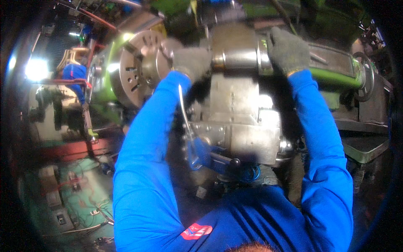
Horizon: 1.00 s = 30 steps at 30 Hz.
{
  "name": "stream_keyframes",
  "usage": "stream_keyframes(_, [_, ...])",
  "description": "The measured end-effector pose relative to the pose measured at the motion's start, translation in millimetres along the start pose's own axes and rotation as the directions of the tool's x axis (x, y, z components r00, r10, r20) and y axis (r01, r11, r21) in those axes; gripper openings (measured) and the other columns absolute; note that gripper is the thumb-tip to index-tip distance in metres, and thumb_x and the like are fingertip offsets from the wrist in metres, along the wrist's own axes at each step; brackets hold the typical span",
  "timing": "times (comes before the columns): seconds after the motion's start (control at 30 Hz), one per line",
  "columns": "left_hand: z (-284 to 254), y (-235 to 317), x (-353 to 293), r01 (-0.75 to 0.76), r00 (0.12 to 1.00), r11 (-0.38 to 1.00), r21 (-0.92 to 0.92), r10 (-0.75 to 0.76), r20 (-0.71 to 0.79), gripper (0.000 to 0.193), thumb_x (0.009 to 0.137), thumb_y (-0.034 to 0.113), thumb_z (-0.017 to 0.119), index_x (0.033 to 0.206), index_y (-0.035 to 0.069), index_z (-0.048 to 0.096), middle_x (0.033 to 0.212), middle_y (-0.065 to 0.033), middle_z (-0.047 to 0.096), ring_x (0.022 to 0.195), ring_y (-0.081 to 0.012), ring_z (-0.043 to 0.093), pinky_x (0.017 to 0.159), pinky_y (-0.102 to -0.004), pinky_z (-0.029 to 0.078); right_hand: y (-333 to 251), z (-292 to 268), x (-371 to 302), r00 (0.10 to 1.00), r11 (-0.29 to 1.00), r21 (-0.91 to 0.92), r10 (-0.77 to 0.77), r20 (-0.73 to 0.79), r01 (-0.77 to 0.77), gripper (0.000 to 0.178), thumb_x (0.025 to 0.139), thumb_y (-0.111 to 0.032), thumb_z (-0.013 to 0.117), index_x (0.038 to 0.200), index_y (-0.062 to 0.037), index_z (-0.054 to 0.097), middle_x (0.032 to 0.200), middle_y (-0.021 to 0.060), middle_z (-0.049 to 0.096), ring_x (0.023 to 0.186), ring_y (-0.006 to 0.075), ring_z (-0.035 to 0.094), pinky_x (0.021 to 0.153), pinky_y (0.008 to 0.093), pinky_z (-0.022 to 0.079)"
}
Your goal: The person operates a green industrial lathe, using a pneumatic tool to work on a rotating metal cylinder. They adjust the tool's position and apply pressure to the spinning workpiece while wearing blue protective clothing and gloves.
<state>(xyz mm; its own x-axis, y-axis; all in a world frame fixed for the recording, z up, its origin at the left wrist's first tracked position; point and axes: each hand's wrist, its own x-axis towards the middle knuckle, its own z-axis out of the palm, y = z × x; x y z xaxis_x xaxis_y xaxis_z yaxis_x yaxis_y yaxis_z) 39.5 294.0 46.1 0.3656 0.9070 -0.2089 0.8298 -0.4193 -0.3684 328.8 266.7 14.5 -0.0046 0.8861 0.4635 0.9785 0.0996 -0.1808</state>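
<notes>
I stand over a green metal lathe. My left hand [191, 62], in a grey knit glove, is closed on a small metal piece right beside the round steel chuck [134, 69]. The piece is blurred and mostly hidden by the glove. My right hand [289, 50], also gloved in grey, grips the steel barrel of the green tailstock [336, 69], just right of a shiny cylinder [235, 54]. Both blue sleeves reach up from the lower edge over the grey carriage block [239, 122].
A bright lever [183, 109] and a blue handle with a black knob [218, 161] stick out from the carriage front. A handwheel [365, 75] sits at the tailstock's right end. A cluttered green floor area with cables [84, 197] lies at lower left.
</notes>
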Motion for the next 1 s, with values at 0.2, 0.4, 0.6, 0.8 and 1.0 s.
stream_keyframes(0.2, [0,-3,-13,-0.080,0.955,0.990,-0.113,0.044,-0.293,0.032,0.097,0.036,0.052,0.099,0.010,0.071,0.098,-0.0170,0.072,0.094,-0.0349,0.071,0.079,-0.0481,0.055,-1,-2,0,0.999,0.999,0.042,0.013,-0.029,-0.012,0.017,0.092,-0.025,0.055,0.098,-0.0169,0.070,0.090,0.0146,0.073,0.086,0.0362,0.071,0.074,0.0508,0.055])
stream_keyframes(0.4, [-9,-1,-5,-0.045,0.994,0.999,0.011,0.044,0.097,0.033,0.098,0.037,0.053,0.103,0.008,0.068,0.104,-0.0173,0.071,0.096,-0.0351,0.070,0.081,-0.0476,0.054,0,3,-2,0.999,1.000,0.014,0.001,-0.039,-0.001,0.019,0.093,-0.026,0.055,0.101,-0.0195,0.070,0.089,0.0127,0.073,0.085,0.0344,0.072,0.073,0.0500,0.056])
stream_keyframes(0.6, [-9,-4,-10,-0.076,0.990,0.996,-0.045,0.070,-0.123,0.037,0.099,0.040,0.050,0.109,0.010,0.070,0.104,-0.0176,0.072,0.100,-0.0350,0.070,0.082,-0.0475,0.055,0,1,0,0.999,1.000,-0.013,0.008,-0.032,-0.008,0.018,0.093,-0.026,0.055,0.100,-0.0189,0.069,0.089,0.0124,0.073,0.084,0.0344,0.072,0.072,0.0493,0.056])
stream_keyframes(0.8, [-17,0,-6,-0.059,0.992,0.996,0.060,0.051,0.119,0.034,0.098,0.040,0.052,0.107,0.012,0.070,0.098,-0.0147,0.071,0.096,-0.0358,0.070,0.083,-0.0480,0.054,1,3,0,1.000,1.000,-0.019,0.005,-0.020,-0.005,0.015,0.092,-0.025,0.055,0.096,-0.0170,0.067,0.087,0.0133,0.072,0.084,0.0357,0.071,0.071,0.0512,0.055])
stream_keyframes(1.0, [-5,-8,-12,-0.118,0.979,0.993,-0.005,0.115,-0.168,0.039,0.100,0.044,0.049,0.103,0.012,0.070,0.098,-0.0150,0.071,0.094,-0.0366,0.070,0.083,-0.0499,0.052,-6,-2,-2,0.999,0.999,0.022,0.033,-0.004,-0.033,0.017,0.090,-0.027,0.056,0.092,-0.0140,0.067,0.085,0.0152,0.072,0.083,0.0374,0.071,0.071,0.0522,0.054])
